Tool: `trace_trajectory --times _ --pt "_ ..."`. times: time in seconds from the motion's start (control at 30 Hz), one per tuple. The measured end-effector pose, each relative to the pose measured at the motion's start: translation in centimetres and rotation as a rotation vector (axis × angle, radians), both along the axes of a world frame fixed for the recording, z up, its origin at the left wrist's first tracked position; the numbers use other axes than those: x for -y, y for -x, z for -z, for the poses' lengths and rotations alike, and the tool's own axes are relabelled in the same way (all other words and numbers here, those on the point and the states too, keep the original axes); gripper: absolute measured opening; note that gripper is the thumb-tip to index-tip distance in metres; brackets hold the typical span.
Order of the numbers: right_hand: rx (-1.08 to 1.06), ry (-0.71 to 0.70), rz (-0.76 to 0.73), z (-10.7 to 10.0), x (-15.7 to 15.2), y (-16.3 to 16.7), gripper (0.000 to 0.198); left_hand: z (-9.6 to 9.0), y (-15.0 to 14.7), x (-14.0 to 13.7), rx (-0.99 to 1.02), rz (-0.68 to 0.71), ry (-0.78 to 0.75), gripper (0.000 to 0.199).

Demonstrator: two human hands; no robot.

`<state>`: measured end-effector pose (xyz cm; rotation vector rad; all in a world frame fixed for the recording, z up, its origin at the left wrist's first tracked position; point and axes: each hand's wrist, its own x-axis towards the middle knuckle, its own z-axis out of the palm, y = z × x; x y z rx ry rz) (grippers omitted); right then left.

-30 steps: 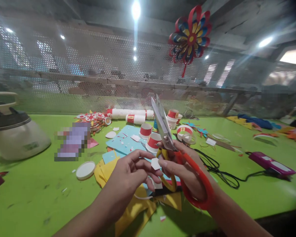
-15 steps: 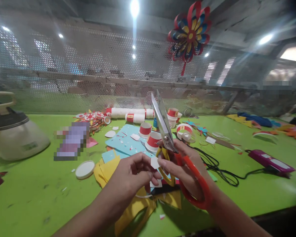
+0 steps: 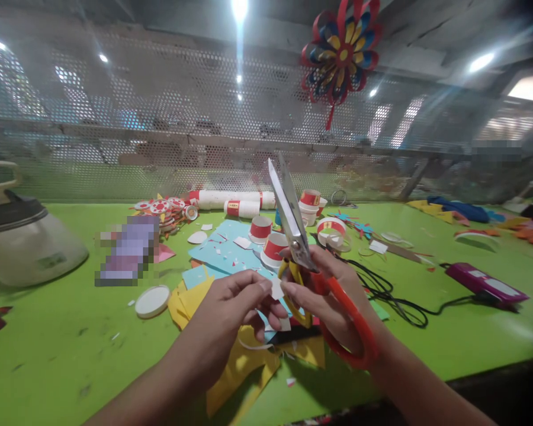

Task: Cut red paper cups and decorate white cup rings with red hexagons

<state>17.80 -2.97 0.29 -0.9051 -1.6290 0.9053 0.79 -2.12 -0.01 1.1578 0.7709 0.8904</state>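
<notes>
My right hand (image 3: 333,296) grips a large pair of scissors (image 3: 291,216), with one red and one yellow handle loop. The blades point up and away, slightly apart. My left hand (image 3: 240,307) pinches the edge of a small white paper piece (image 3: 277,289) between thumb and forefinger. My right thumb tip lies at the other side of that piece; whether it also grips it I cannot tell. Beneath my hands lie yellow sheets (image 3: 235,373) and light blue paper (image 3: 220,251) strewn with scraps. Just beyond stand red-and-white paper cups (image 3: 274,251).
A white round lid (image 3: 153,302) lies left, near a blurred-out flat object (image 3: 131,248) and a large pale container (image 3: 35,251). At right, a purple device (image 3: 486,286) trails black cable (image 3: 395,302). Stacked cups (image 3: 244,208) lie toward the mesh screen (image 3: 182,130). A paper flower (image 3: 343,56) hangs above.
My left thumb has moved up to the forefinger at the white paper piece's edge. The scissors stay in my right hand, shifted slightly left in view.
</notes>
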Motion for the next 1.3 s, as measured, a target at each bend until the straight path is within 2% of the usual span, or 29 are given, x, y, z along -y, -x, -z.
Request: trace_trajectory --times 0.13,0.23,0.33,0.53,0.77,0.97,1.07,1.17,1.3 --pt "-0.028 0.061 -0.061 -0.10 -0.03 0.04 0.026 0.07 0.07 -0.32 -0.039 -0.046 -0.073 0.020" --pt "-0.014 0.041 -0.045 -0.18 -0.07 0.07 0.028 0.17 0.13 -0.43 -0.086 -0.062 -0.123 0.020" --pt "-0.018 0.024 -0.048 -0.05 -0.11 0.01 0.029 0.25 0.17 -0.38 -0.078 -0.062 -0.123 0.020" --pt "-0.038 0.080 -0.034 0.45 -0.26 -0.10 0.024 0.24 0.23 -0.39 -0.034 -0.062 -0.090 0.019" --pt "-0.078 0.138 -0.029 0.44 0.09 0.50 0.024 0.48 0.45 -0.69 -0.054 -0.167 -0.163 0.020" --pt "-0.107 0.112 -0.029 0.58 -0.13 0.35 0.026 0.35 0.20 -0.58 -0.067 -0.127 -0.146 0.019" --pt "-0.082 0.099 -0.015 0.50 -0.30 0.11 0.026 0.28 -0.08 -0.40 -0.078 -0.057 -0.105 0.019" --pt "-0.057 0.111 -0.044 0.53 -0.45 -0.07 0.026 0.26 -0.20 -0.24 -0.106 0.003 -0.081 0.018" --pt "0.002 0.096 -0.094 0.38 -0.54 -0.32 0.027 0.06 0.11 -0.22 -0.120 0.007 -0.101 0.013"
